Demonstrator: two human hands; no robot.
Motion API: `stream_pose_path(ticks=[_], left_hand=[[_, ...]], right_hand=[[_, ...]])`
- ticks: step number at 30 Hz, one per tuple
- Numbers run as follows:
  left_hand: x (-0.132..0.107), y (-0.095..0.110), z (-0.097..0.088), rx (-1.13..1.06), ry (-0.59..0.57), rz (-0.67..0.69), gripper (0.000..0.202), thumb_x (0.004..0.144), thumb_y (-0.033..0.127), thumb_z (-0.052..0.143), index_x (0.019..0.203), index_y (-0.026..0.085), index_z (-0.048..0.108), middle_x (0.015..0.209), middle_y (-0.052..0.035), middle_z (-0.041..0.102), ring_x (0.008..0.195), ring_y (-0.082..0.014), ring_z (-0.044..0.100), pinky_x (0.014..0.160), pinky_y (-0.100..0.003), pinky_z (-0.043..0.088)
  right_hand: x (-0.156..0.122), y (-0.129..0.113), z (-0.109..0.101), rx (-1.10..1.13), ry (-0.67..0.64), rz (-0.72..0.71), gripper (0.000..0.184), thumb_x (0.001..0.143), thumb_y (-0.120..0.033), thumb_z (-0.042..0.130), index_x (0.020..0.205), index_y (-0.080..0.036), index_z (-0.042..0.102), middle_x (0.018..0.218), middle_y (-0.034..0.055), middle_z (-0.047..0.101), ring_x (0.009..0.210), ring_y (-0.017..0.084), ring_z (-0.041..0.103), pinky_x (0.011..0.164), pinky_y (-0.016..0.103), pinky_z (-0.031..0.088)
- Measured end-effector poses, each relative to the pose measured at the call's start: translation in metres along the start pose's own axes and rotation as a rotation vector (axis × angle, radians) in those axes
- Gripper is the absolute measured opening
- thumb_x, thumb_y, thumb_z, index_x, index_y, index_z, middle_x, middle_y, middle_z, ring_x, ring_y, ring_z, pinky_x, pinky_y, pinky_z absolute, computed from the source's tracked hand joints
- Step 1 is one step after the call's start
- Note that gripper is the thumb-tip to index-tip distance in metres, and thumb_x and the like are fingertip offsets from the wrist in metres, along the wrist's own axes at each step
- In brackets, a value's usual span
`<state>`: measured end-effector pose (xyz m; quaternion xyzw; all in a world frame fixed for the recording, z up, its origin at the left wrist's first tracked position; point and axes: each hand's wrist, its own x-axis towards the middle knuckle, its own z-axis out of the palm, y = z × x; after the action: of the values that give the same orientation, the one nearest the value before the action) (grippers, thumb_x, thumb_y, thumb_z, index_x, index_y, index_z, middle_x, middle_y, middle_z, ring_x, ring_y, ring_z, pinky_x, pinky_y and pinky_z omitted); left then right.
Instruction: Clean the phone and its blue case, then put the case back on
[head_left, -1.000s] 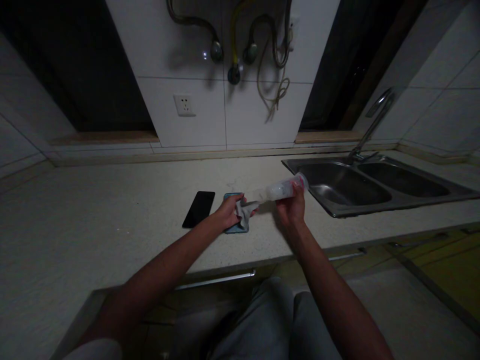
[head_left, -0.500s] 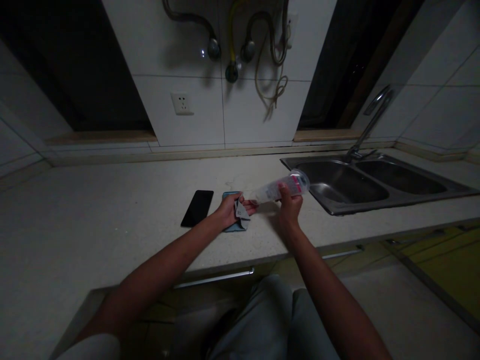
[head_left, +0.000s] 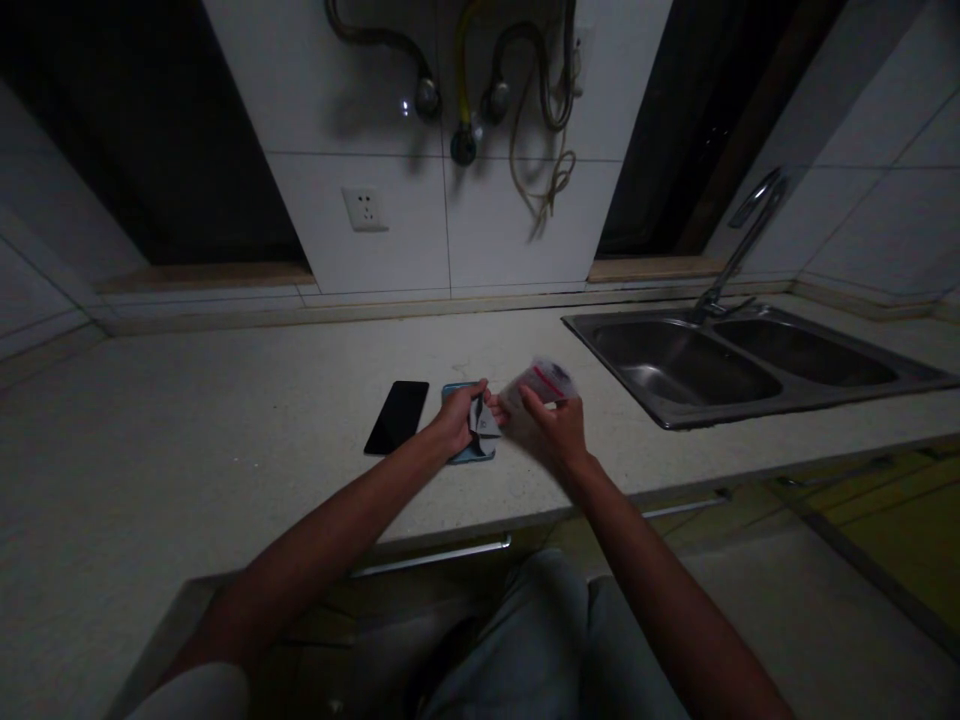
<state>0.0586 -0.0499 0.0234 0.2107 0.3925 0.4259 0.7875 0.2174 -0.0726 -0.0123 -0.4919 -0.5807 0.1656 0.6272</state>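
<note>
Over the countertop, my left hand (head_left: pixel 456 418) is closed around a small grey folded piece (head_left: pixel 484 425) that looks like cloth and carries a dark printed mark. My right hand (head_left: pixel 561 425) pinches a clear plastic sheet (head_left: pixel 541 380) with a pink stripe and fine print, blurred by motion. The sheet's left end lies close to my left fingertips, and I cannot tell whether they touch it. Beneath my left hand lies a flat, blue-edged rectangular thing (head_left: pixel 471 456), partly hidden. A black phone (head_left: pixel 397 417) rests face up just left of it.
The pale countertop (head_left: pixel 225 430) runs along the tiled wall. A double steel sink (head_left: pixel 682 370) with a faucet (head_left: pixel 750 240) is at the right. Drawer handles (head_left: pixel 435 558) show below the front edge. A wall socket (head_left: pixel 365 208) and several pipes (head_left: pixel 463 100) are behind.
My right hand has moved slightly left and tilted, bringing the plastic sheet closer to my left hand. The sheet looks shorter and more bent. My left hand has hardly moved.
</note>
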Motion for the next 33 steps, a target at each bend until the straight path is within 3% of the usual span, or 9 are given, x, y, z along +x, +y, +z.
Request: stream_pose_path(ticks=[6, 12, 15, 18, 22, 25, 27, 30, 33], left_hand=[[-0.002, -0.007, 0.002, 0.088, -0.028, -0.020, 0.039, 0.093, 0.020, 0.053, 0.054, 0.017, 0.054, 0.053, -0.0044, 0.060, 0.044, -0.0128, 0.057, 0.051, -0.024, 0.052], [-0.002, 0.006, 0.004, 0.100, -0.073, 0.077, 0.041, 0.093, 0.019, 0.052, 0.052, 0.015, 0.052, 0.047, -0.0012, 0.054, 0.037, -0.0085, 0.050, 0.041, -0.018, 0.042], [-0.004, 0.016, 0.006, 0.071, -0.176, 0.158, 0.037, 0.092, 0.024, 0.058, 0.057, 0.016, 0.049, 0.058, -0.0041, 0.062, 0.047, -0.0104, 0.058, 0.050, -0.020, 0.049], [-0.006, 0.022, 0.005, 0.095, -0.190, 0.264, 0.023, 0.090, 0.023, 0.060, 0.069, 0.016, 0.053, 0.068, -0.0076, 0.068, 0.061, -0.0160, 0.068, 0.062, -0.026, 0.056], [-0.004, 0.029, -0.002, 0.132, -0.093, 0.381, 0.018, 0.091, 0.027, 0.058, 0.077, 0.017, 0.052, 0.080, -0.0113, 0.072, 0.072, -0.0214, 0.073, 0.067, -0.034, 0.059], [0.000, 0.040, -0.013, 0.168, 0.048, 0.404, 0.025, 0.092, 0.032, 0.054, 0.072, 0.018, 0.050, 0.064, -0.0048, 0.066, 0.057, -0.0191, 0.069, 0.055, -0.029, 0.055], [0.003, 0.047, -0.020, 0.222, 0.102, 0.412, 0.024, 0.092, 0.032, 0.054, 0.072, 0.018, 0.052, 0.055, 0.0004, 0.059, 0.041, -0.0130, 0.057, 0.042, -0.022, 0.045], [0.006, 0.053, -0.028, 0.265, 0.119, 0.413, 0.023, 0.093, 0.032, 0.052, 0.075, 0.017, 0.055, 0.054, 0.0018, 0.055, 0.034, -0.0088, 0.045, 0.033, -0.019, 0.031], [0.009, 0.053, -0.029, 0.269, 0.116, 0.379, 0.021, 0.092, 0.032, 0.053, 0.079, 0.016, 0.056, 0.059, -0.0004, 0.058, 0.039, -0.0102, 0.050, 0.037, -0.021, 0.036]], right_hand=[[-0.001, 0.000, -0.009, -0.099, -0.041, -0.097, 0.028, 0.081, -0.043, 0.068, 0.093, -0.018, 0.068, 0.091, 0.0089, 0.071, 0.085, 0.026, 0.066, 0.080, 0.041, 0.054], [-0.007, -0.003, -0.010, -0.188, -0.151, -0.547, 0.033, 0.082, -0.037, 0.069, 0.112, -0.025, 0.062, 0.113, 0.0102, 0.070, 0.106, 0.028, 0.064, 0.092, 0.046, 0.051], [-0.010, -0.001, -0.010, -0.136, -0.113, -0.624, 0.042, 0.083, -0.031, 0.070, 0.122, -0.027, 0.057, 0.123, 0.0095, 0.067, 0.114, 0.027, 0.062, 0.097, 0.048, 0.050], [-0.013, 0.003, -0.009, -0.094, 0.010, -0.474, 0.044, 0.081, -0.034, 0.073, 0.122, -0.026, 0.058, 0.120, 0.0095, 0.068, 0.110, 0.026, 0.064, 0.094, 0.045, 0.053], [-0.010, 0.004, -0.013, -0.022, 0.209, -0.157, 0.045, 0.080, -0.042, 0.073, 0.118, -0.020, 0.062, 0.117, 0.0114, 0.069, 0.104, 0.025, 0.067, 0.090, 0.041, 0.055], [-0.002, 0.004, -0.021, 0.007, 0.405, -0.015, 0.047, 0.077, -0.044, 0.075, 0.115, -0.017, 0.064, 0.112, 0.0107, 0.069, 0.096, 0.023, 0.068, 0.088, 0.039, 0.054], [0.002, 0.005, -0.027, -0.003, 0.513, 0.062, 0.048, 0.074, -0.043, 0.077, 0.111, -0.016, 0.066, 0.104, 0.0090, 0.070, 0.089, 0.021, 0.067, 0.085, 0.038, 0.054], [0.006, 0.008, -0.033, -0.038, 0.534, 0.143, 0.046, 0.072, -0.044, 0.078, 0.107, -0.016, 0.068, 0.094, 0.0070, 0.071, 0.082, 0.021, 0.065, 0.083, 0.039, 0.053], [0.008, 0.012, -0.034, -0.093, 0.469, 0.156, 0.047, 0.072, -0.048, 0.076, 0.105, -0.015, 0.070, 0.091, 0.0072, 0.071, 0.081, 0.022, 0.065, 0.084, 0.040, 0.051]])
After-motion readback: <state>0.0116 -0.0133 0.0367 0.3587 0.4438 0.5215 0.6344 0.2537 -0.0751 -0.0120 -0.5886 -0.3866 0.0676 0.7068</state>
